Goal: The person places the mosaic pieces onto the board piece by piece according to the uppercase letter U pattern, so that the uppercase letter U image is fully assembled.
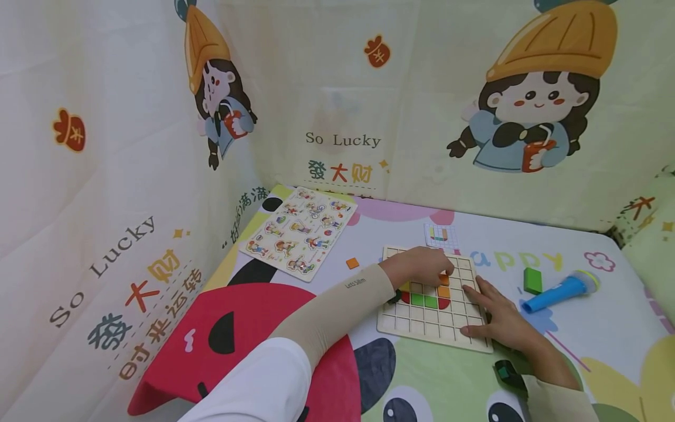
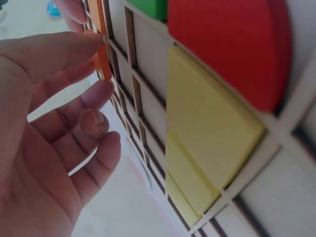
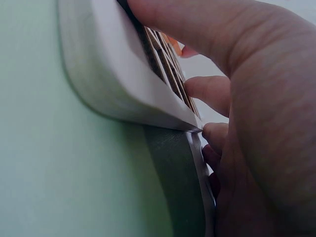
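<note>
A wooden grid board lies in front of me, with both hands on it. My left hand reaches over its upper part; thumb and index finger pinch an orange block at the grid, the other fingers loosely bent. Below that hand sit another orange block, green blocks and red rounded blocks. Yellow blocks fill cells in the left wrist view. My right hand rests on the board's right side, thumb and fingers spread, fingertips touching the frame and grid.
Behind the board lies a small pattern card. To the right are a loose green block and a blue toy flashlight. A loose orange block and a picture puzzle board lie left. Printed curtains enclose the table.
</note>
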`<control>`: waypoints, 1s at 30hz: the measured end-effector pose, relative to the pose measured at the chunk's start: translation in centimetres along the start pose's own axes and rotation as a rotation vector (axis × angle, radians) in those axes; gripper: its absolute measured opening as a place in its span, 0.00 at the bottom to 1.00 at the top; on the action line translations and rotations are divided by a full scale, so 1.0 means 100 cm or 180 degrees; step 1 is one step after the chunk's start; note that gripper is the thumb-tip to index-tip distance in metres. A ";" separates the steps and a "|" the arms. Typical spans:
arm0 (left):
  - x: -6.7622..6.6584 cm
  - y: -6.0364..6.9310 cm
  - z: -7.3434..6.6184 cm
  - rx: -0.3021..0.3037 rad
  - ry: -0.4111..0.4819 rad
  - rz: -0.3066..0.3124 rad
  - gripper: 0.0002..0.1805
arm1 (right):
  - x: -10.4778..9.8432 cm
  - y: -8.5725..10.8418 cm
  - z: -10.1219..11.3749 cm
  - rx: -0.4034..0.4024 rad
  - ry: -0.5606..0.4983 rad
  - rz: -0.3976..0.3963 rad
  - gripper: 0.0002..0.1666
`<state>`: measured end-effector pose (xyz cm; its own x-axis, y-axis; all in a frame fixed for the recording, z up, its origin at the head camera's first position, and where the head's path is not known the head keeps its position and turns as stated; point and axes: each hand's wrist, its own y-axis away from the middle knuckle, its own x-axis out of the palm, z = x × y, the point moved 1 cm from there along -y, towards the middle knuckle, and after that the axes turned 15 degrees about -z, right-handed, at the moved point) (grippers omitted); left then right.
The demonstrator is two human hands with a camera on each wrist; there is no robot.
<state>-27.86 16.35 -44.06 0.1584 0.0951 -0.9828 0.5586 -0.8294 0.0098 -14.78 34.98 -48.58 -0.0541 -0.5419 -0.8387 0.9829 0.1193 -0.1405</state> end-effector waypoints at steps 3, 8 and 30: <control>-0.001 0.001 -0.001 -0.0016 -0.0010 0.0014 0.13 | 0.000 0.000 0.001 -0.0001 -0.0012 -0.0018 0.60; -0.002 0.002 -0.001 -0.0052 -0.0011 0.0061 0.14 | 0.000 0.000 0.001 -0.0005 -0.0004 -0.0027 0.60; -0.003 0.033 0.031 -0.0078 -0.0094 -0.0129 0.18 | 0.000 0.000 0.003 0.0003 0.0020 0.0009 0.61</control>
<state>-28.65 11.90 -44.28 0.1113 0.1118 -0.9875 0.5839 -0.8114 -0.0261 -14.73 34.72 -48.37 -0.0526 -0.5363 -0.8424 0.9832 0.1200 -0.1378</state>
